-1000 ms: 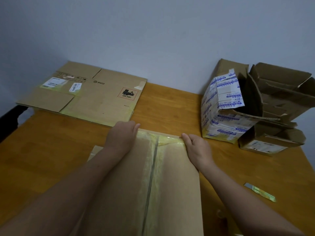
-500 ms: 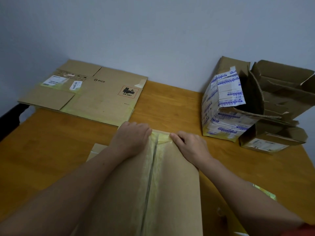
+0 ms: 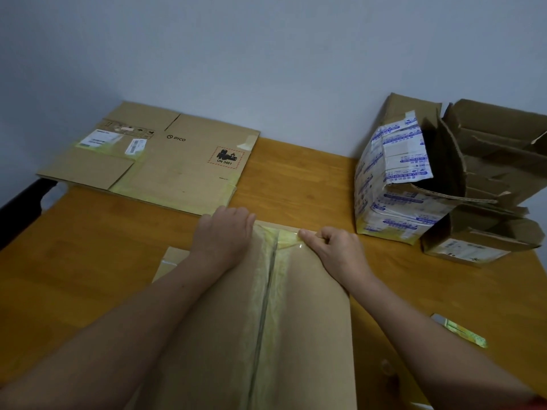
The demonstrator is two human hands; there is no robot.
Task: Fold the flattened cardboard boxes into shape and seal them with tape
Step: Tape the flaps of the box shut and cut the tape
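MOVED both hands inward toward seam (image 3: pixel 266 306) | box (image 3: pixel 310 321) nearest, on table (image 3: pixel 88 261) | right hand (image 3: pixel 334 250) curled, pinching tape (image 3: pixel 288 238) at far edge | left hand (image 3: pixel 225 235) flat, pressing box | seal likely finishing | flattened cardboard (image 3: pixel 165 164) beyond, untouched

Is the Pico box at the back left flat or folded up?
Flat: the Pico box lies as one flat sheet on the table.

Light level: dim, bluish, even.
Shadows: soft, faint.
Glare: none.
Focus: slightly soft overall.
Edges: wide-angle bowing.
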